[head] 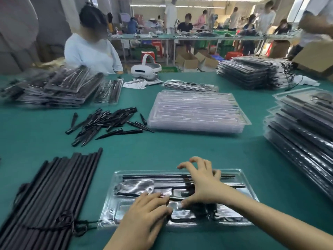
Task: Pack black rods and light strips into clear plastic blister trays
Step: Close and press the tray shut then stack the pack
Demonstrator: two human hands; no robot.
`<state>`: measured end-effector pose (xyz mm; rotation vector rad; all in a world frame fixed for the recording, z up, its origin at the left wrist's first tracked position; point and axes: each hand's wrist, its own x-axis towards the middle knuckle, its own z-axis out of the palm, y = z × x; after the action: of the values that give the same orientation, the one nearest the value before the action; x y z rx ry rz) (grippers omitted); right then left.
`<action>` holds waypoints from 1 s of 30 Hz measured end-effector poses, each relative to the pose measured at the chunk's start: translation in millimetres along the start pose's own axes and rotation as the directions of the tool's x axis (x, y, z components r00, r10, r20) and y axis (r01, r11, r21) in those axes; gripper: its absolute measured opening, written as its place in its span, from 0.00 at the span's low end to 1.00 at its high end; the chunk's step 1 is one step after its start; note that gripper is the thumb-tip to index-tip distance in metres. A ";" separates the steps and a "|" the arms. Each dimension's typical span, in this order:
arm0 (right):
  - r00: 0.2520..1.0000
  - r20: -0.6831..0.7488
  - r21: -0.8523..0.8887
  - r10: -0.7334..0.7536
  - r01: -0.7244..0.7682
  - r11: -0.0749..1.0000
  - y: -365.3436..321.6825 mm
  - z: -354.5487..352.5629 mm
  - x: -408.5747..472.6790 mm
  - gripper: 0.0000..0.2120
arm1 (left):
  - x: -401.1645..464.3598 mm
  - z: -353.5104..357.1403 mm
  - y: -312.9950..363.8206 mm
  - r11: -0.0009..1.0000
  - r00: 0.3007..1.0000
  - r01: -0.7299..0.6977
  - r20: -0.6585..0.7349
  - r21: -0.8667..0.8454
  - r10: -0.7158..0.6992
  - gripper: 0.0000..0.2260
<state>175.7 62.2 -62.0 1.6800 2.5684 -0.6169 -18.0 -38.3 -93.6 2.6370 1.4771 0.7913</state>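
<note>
The blister tray [180,197] on the counter [162,150] holds several rods, both hands, left [146,213] and right [201,184], pressing parts in with spread fingers; empty trays [196,110] remain.

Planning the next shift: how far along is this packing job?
Done: stacks of filled trays. In hand: left hand and right hand press parts into a blister tray. Left: loose black rods, black spikes, empty trays.
</note>
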 end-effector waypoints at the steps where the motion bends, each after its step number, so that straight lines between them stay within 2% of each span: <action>1: 0.999 0.038 -0.006 0.005 -0.005 1.000 0.5 -0.7 2.7 0.47 | -0.9 0.9 -0.1 1.000 1.000 0.009 -0.001 0.013 -0.009 0.26; 4: 0.989 0.140 -0.020 0.035 -0.033 0.999 2.1 -2.4 8.0 0.49 | -3.1 1.6 1.5 0.999 0.999 0.031 0.032 0.011 -0.032 0.14; 8: 0.979 0.193 -0.042 0.066 -0.059 0.997 1.0 -3.4 12.4 0.50 | -2.9 2.2 0.9 0.998 0.998 0.039 0.054 -0.049 -0.036 0.04; 10: 0.973 0.218 -0.068 0.072 -0.058 0.996 -3.2 -4.3 15.4 0.50 | 2.3 -2.5 -3.8 0.989 0.990 0.110 0.095 -0.103 -0.100 0.04; 13: 0.967 0.244 -0.102 0.080 -0.057 0.993 -9.9 -2.2 18.3 0.50 | 23.5 -13.2 -14.7 0.920 0.945 0.283 0.243 -0.272 -0.219 0.06; 15: 0.967 0.239 -0.116 0.090 -0.063 0.991 -10.6 1.3 18.7 0.50 | 44.6 -13.9 -19.0 0.907 0.936 0.300 0.277 -0.296 -0.219 0.11; 19: 0.964 0.240 -0.166 0.116 -0.078 0.983 -8.8 4.2 22.4 0.48 | 80.6 1.1 -17.7 0.966 0.904 0.245 0.381 -0.082 -0.197 0.25; 22: 0.960 0.244 -0.182 0.138 -0.095 0.979 -8.7 6.6 23.3 0.49 | 88.9 14.3 -18.6 0.977 0.889 0.211 0.424 -0.042 -0.174 0.33; 25: 0.961 0.228 -0.174 0.158 -0.120 0.977 -7.6 8.2 23.5 0.50 | 94.7 18.7 -20.0 0.975 0.878 0.216 0.446 -0.040 -0.176 0.36; 30: 0.959 0.236 -0.185 0.159 -0.116 0.976 -12.6 7.2 23.9 0.51 | 104.5 22.9 -24.4 0.981 0.829 0.182 0.526 0.071 -0.192 0.38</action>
<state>153.0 76.5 -70.0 1.5963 2.2398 -0.5456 17.0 64.2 -75.9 2.3794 1.5301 0.0123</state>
